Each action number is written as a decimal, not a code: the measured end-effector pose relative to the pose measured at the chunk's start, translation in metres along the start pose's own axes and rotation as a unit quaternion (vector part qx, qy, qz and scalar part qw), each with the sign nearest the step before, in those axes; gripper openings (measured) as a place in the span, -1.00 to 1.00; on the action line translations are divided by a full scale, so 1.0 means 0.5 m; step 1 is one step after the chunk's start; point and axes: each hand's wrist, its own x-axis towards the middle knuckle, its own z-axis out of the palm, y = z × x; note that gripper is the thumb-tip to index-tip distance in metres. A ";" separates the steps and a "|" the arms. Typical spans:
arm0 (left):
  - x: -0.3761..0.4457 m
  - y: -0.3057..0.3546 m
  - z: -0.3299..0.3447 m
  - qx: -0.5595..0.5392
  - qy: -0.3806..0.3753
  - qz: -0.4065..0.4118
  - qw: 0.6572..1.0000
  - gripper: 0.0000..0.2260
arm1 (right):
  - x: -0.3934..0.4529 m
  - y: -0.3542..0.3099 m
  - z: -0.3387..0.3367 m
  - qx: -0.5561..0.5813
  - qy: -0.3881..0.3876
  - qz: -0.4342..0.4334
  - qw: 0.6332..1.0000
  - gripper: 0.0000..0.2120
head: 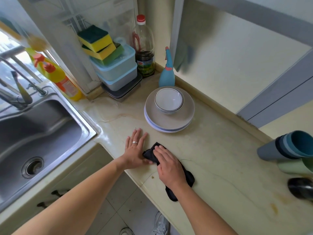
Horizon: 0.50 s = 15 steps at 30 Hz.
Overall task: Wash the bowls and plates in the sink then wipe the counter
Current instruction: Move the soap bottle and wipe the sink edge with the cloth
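A white bowl (168, 100) sits on a stack of plates (169, 119) at the back of the cream counter (220, 158). My right hand (170, 166) presses flat on a dark cloth (189, 178) near the counter's front edge. My left hand (136, 149) lies flat on the counter beside it, fingers straight, a ring on one finger, its thumb touching the cloth's left end. The steel sink (42, 133) at the left holds no dishes.
Stacked plastic boxes (118, 73) topped with sponges (98, 43), a dark bottle (144, 48) and a blue spray bottle (166, 72) stand in the back corner. A yellow detergent bottle (62, 78) stands by the tap (18, 92). Stacked cups (288, 146) lie at the right.
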 end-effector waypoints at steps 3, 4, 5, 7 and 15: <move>-0.008 0.002 0.004 0.045 -0.006 0.030 0.999 0.12 | -0.037 0.035 -0.034 -0.025 -0.017 -0.021 0.999 -0.47; -0.012 0.009 0.006 0.059 0.000 0.052 0.997 0.07 | -0.048 0.053 -0.048 -0.035 -0.020 -0.021 0.999 -0.46; -0.015 0.022 0.011 0.069 0.009 0.080 0.994 0.00 | -0.060 0.074 -0.062 -0.045 -0.021 -0.015 0.999 -0.46; -0.015 0.060 0.030 0.083 0.025 0.121 0.989 -0.15 | -0.081 0.122 -0.091 -0.068 -0.009 0.028 0.997 -0.46; 0.039 0.160 0.107 0.116 0.147 0.090 0.978 -0.43 | -0.092 0.300 -0.169 -0.099 0.106 0.296 0.944 -0.47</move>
